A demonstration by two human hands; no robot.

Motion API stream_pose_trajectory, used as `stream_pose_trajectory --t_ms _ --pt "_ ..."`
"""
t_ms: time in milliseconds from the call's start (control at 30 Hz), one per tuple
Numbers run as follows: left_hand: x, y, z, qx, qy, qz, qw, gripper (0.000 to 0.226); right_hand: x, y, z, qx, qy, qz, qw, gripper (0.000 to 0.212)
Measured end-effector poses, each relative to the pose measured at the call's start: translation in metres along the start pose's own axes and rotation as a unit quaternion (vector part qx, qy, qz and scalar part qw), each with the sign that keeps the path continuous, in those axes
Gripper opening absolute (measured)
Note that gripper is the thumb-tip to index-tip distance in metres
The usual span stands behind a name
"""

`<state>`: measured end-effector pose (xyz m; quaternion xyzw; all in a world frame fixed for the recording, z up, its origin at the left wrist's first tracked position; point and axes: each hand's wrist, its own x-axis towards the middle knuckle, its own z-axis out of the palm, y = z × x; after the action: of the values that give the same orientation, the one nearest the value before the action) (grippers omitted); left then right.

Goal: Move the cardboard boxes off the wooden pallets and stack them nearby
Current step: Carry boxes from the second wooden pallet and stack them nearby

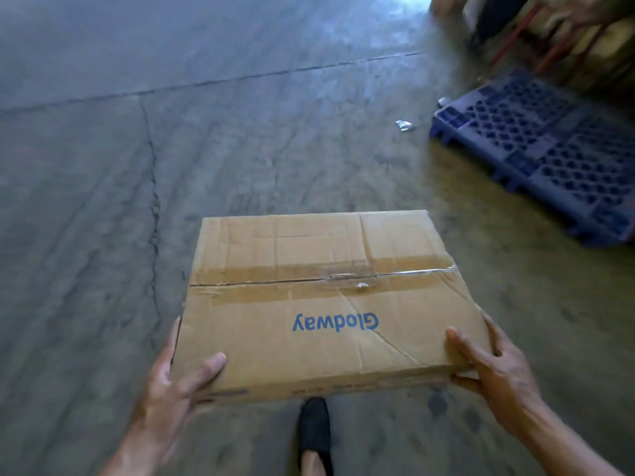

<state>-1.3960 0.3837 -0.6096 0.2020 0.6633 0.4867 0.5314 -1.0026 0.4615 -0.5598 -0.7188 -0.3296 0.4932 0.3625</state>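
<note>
A flat brown cardboard box (323,297) with a taped seam and blue "Glodway" lettering hangs above the concrete floor in front of me. My left hand (171,383) grips its near left corner, thumb on top and fingers along the side. My right hand (494,365) grips the near right corner the same way, thumb lying on the top face. The box's underside is hidden.
A blue plastic pallet (543,146) lies on the floor at the right. Behind it, at the top right, stands a blurred stack of goods (563,32). A scrap of foil (404,125) lies on the cracked concrete floor (171,149). My black shoe (314,431) shows below the box.
</note>
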Motion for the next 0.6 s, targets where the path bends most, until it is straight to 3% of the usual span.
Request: stream_pose_trajectory --t_ms 67,167,267,367,600 --pt "-0.052 0.041 -0.006 0.007 -0.029 0.025 0.999 0.084 -0.071 -0.028 -0.032 0.029 0.013 -0.021 0.999 0.075" --pt "-0.122 0.091 -0.020 0.030 -0.063 0.047 0.996 0.089 -0.169 -0.051 -0.077 0.052 0.055 -0.042 0.996 0.092" --pt "-0.176 0.134 -0.032 0.038 -0.126 0.088 0.987 0.098 -0.260 -0.059 -0.105 0.093 0.087 -0.070 0.989 0.082" --pt "-0.215 0.164 -0.051 0.045 -0.210 0.114 0.970 0.103 -0.345 -0.053 -0.111 0.128 0.134 -0.080 0.979 0.077" --pt "-0.271 0.191 -0.094 0.121 -0.307 0.162 0.930 0.103 -0.525 0.005 -0.095 0.194 0.251 -0.086 0.945 0.082"
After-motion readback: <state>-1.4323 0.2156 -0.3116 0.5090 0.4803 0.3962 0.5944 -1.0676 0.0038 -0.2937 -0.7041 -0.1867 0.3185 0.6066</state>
